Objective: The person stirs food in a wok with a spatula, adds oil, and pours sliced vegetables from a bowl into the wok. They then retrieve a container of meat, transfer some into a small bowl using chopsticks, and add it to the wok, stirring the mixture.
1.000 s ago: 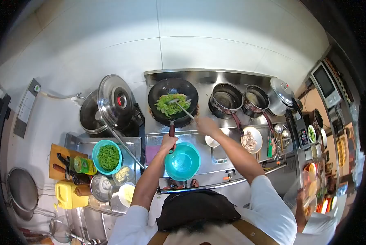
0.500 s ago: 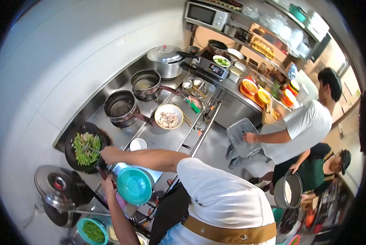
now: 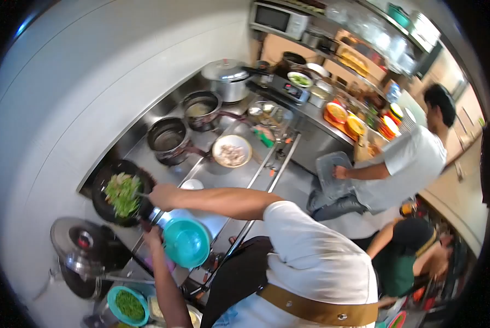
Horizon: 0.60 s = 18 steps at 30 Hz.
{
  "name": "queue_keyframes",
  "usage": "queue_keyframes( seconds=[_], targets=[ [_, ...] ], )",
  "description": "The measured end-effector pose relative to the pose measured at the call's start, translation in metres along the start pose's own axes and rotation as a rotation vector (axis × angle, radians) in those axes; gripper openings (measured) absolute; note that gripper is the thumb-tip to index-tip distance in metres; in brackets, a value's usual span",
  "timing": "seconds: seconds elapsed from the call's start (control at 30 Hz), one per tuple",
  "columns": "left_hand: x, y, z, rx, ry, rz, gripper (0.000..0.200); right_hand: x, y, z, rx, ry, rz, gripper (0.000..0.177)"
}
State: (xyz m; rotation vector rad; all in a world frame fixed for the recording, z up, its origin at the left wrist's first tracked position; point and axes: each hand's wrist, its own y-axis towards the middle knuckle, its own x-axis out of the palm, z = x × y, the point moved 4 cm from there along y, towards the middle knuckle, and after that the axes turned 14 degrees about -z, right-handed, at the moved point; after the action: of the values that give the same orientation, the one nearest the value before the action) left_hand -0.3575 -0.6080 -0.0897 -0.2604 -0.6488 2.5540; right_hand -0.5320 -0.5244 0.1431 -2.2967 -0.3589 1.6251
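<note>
A black wok (image 3: 106, 210) holds chopped green vegetables (image 3: 122, 194) mixed with pale pieces. My right hand (image 3: 165, 197) is closed around a thin metal cooking utensil (image 3: 140, 194). Its shaft points into the wok; its head is hidden among the vegetables. Below, my left hand (image 3: 153, 237) wraps round the wok handle (image 3: 145, 224), which slants toward me. Right beside that hand is a turquoise plastic bowl (image 3: 187, 242) on the steel counter. A small white bowl (image 3: 192, 185) sits partly behind my right forearm.
Two dark saucepans (image 3: 167, 141) (image 3: 201, 109) and a pressure cooker (image 3: 226, 82) line the wall. A bowl of pale pieces (image 3: 232, 151) stands nearer. A glass-lidded pot (image 3: 84, 246) and a bowl of green vegetables (image 3: 129, 306) are lower left. Two co-workers (image 3: 403, 169) (image 3: 403, 257) occupy the right.
The whole view has shifted slightly. The vegetables are bunched more tightly in the wok. The co-worker in green has bent down, and the pot they held is out of sight.
</note>
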Motion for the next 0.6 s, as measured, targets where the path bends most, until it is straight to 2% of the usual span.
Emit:
queue_keyframes(
  seconds=[0.03, 0.07, 0.1, 0.17, 0.2, 0.23, 0.27, 0.3, 0.37, 0.43, 0.6],
  targets=[
    [-0.003, 0.038, -0.036, 0.062, 0.012, 0.024, 0.011, 0.0, -0.002, -0.009, -0.025, -0.041, -0.029, 0.015],
    [0.009, -0.021, 0.02, -0.016, 0.118, 0.06, 0.016, 0.013, 0.01, -0.006, -0.024, 0.017, 0.035, 0.017],
    [0.006, 0.009, -0.007, 0.124, 0.134, 0.167, 0.013, 0.021, 0.021, -0.007, -0.051, 0.03, 0.036, 0.018],
    [0.012, -0.001, -0.005, -0.016, 0.125, 0.131, 0.014, 0.031, 0.043, -0.001, -0.016, -0.021, -0.054, 0.019],
    [0.019, -0.013, 0.005, 0.019, 0.08, 0.241, 0.017, 0.034, 0.057, 0.006, -0.058, 0.042, -0.078, 0.021],
    [0.023, -0.019, 0.011, -0.045, 0.094, 0.144, 0.023, 0.052, 0.079, 0.031, -0.064, 0.13, 0.035, 0.027],
    [0.023, -0.025, 0.017, 0.001, 0.093, 0.246, 0.018, 0.029, 0.058, 0.022, 0.029, 0.496, -0.089, 0.037],
    [0.024, -0.029, 0.018, -0.034, 0.08, 0.216, 0.02, 0.015, 0.044, 0.018, 0.128, 0.78, -0.107, 0.043],
    [0.033, -0.03, 0.017, -0.056, 0.088, 0.26, 0.028, -0.006, 0.056, 0.037, 0.116, 0.938, -0.128, 0.02],
    [0.044, -0.014, 0.006, -0.147, 0.105, 0.245, 0.041, -0.052, 0.049, 0.033, 0.127, 0.96, -0.246, 0.011],
    [0.06, -0.03, 0.029, -0.157, 0.171, 0.331, 0.046, -0.092, 0.104, 0.076, 0.23, 1.192, -0.491, 0.013]
  ],
)
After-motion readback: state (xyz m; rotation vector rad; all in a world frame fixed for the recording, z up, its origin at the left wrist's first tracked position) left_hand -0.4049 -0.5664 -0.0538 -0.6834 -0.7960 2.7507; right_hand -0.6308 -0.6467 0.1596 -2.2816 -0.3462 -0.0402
